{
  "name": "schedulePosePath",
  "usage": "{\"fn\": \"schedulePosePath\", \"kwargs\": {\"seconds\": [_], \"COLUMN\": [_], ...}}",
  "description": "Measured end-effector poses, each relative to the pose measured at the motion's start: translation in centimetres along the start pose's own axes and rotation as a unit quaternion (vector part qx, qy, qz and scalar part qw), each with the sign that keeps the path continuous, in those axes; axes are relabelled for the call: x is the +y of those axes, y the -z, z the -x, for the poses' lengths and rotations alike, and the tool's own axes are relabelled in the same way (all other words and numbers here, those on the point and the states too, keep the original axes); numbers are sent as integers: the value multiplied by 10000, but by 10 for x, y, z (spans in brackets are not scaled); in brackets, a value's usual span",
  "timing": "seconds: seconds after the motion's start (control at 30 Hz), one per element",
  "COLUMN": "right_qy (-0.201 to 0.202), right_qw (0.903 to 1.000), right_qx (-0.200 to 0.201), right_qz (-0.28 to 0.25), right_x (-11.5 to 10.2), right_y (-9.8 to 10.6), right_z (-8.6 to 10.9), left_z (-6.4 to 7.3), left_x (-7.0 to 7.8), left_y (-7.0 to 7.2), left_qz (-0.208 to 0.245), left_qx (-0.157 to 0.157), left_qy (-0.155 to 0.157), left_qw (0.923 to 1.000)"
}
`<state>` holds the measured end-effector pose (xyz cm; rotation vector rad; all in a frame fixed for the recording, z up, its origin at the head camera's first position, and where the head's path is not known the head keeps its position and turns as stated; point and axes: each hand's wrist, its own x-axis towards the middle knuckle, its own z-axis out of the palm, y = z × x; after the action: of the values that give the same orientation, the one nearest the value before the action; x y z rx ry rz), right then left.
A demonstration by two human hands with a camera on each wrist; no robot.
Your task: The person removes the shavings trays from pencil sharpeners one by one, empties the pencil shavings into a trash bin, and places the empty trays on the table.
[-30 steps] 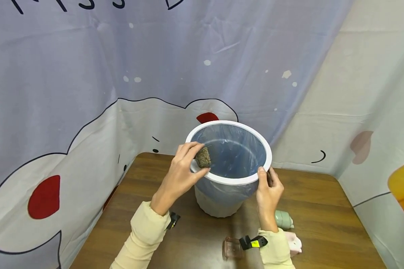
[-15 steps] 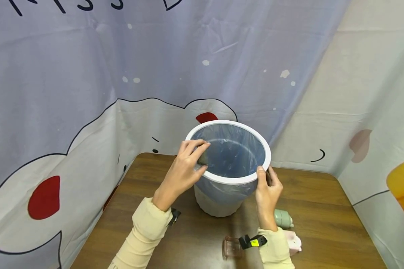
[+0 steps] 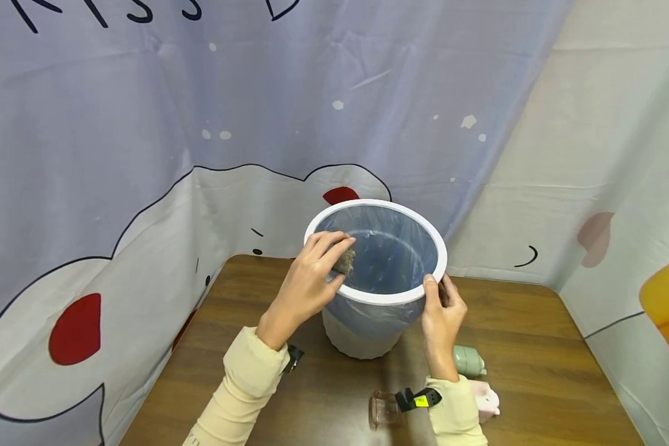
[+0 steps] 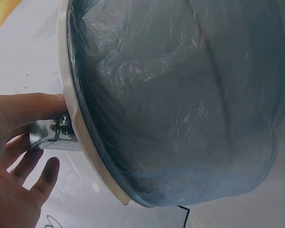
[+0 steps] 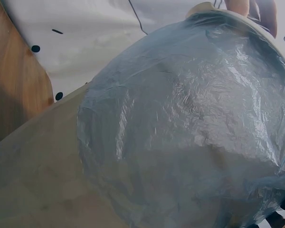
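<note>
A whitish trash can [image 3: 357,341] with a white rim [image 3: 387,298] stands on the table, lined with a translucent bluish bag [image 3: 379,248]. My left hand [image 3: 306,282] holds a small clear container [image 4: 52,135] tilted at the can's left rim. Dark crumbly bits show inside it; in the head view its grainy brownish contents [image 3: 344,262] peek out between fingers and thumb. On the opposite side, my right hand [image 3: 443,316] grips the rim, thumb on top and fingers beneath. In the right wrist view the bagged side of the can [image 5: 194,118] fills most of the picture.
A reddish-brown transparent container [image 3: 384,409] sits near the right wrist. Beyond the right forearm lie a green cylindrical object [image 3: 468,361] and a pink object [image 3: 485,401]. A printed cloth [image 3: 256,93] hangs behind the wooden table [image 3: 535,359].
The left hand has shifted slightly right over the rim, and the container in it has turned, hiding more of its grainy contents. The right hand still grips the rim.
</note>
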<state>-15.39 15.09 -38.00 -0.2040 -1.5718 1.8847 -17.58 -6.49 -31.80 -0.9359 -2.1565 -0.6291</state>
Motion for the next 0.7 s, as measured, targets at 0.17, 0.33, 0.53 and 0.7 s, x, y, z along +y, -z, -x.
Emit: {"fn": "schedulePosePath", "kwargs": {"seconds": [0.17,0.33,0.53,0.7], "right_qy": [-5,-76,-81,-49], "right_qw": [10000,9999,9998,9999], "right_qx": [43,85,111,54], "right_qz": [21,33,108,107], "right_x": [-1,0,1,1], "right_y": [-1,-1,-1,-1], "right_z": [1,0,-1,-1], "left_z": [0,0,-3,-5], "left_x": [1,1,3,6], "left_y": [0,-1,-3,-4], "left_qz": [-127,-375,-1017,-1388], "left_qx": [-147,-263,-236,-326], "left_qy": [-119,-297,-691,-987], "left_qw": [9997,9985,9921,9849]}}
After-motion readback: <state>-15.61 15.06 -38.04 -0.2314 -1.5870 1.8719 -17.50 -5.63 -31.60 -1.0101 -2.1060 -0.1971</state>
